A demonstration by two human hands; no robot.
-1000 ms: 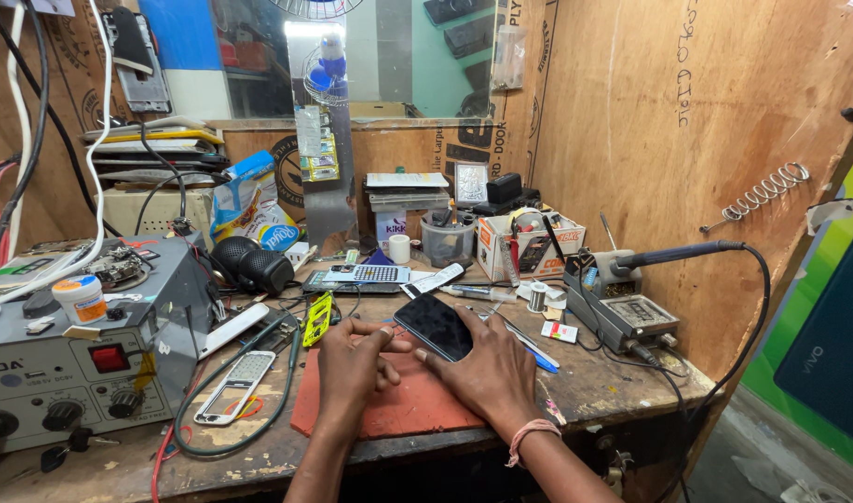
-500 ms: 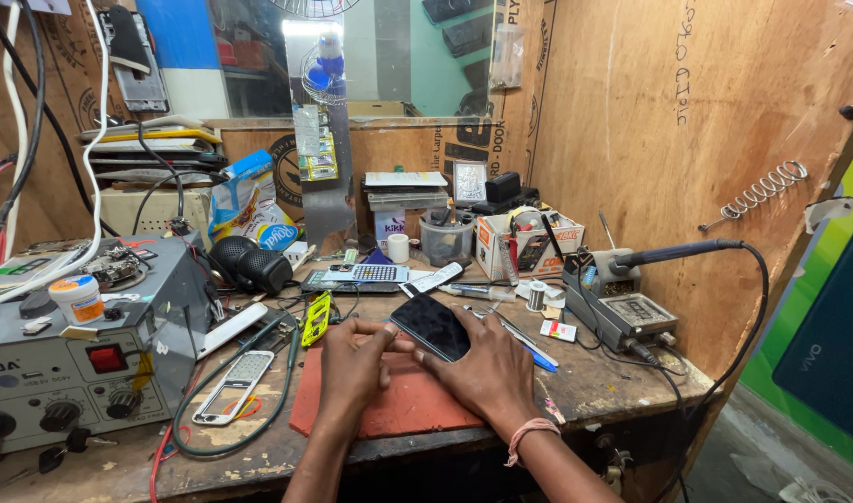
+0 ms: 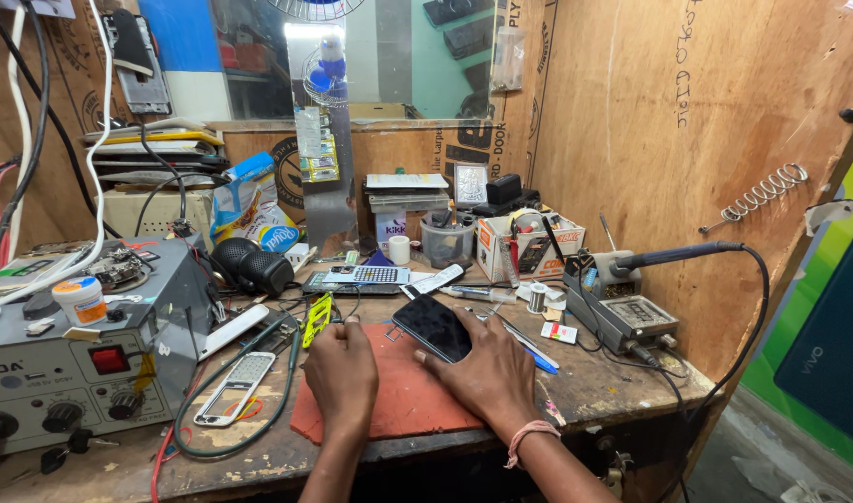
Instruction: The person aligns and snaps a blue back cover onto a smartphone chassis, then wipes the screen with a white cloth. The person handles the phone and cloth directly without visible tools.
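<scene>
At the front edge of the bench point(image 3: 594, 382), a dark smartphone point(image 3: 433, 327) lies on the red mat's point(image 3: 403, 401) right side; thin, stiff, slick glass, probably fragile, best held by its 2 long edges. The right hand point(image 3: 487, 373) rests flat, fingers spread, touching its lower edge without clamping it, while the left hand point(image 3: 342, 373) sits loosely curled on the mat, empty.

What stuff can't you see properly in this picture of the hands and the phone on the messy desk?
Head view only:
- Underside of the black phone: it lies tilted against the right hand, whose palm hides its near edge.
- Left hand fingertips: curled under, so what they touch on the red mat is unclear.
- Grey power supply: cut off by the left edge.
- Small parts in the white box: too small to tell.
</scene>
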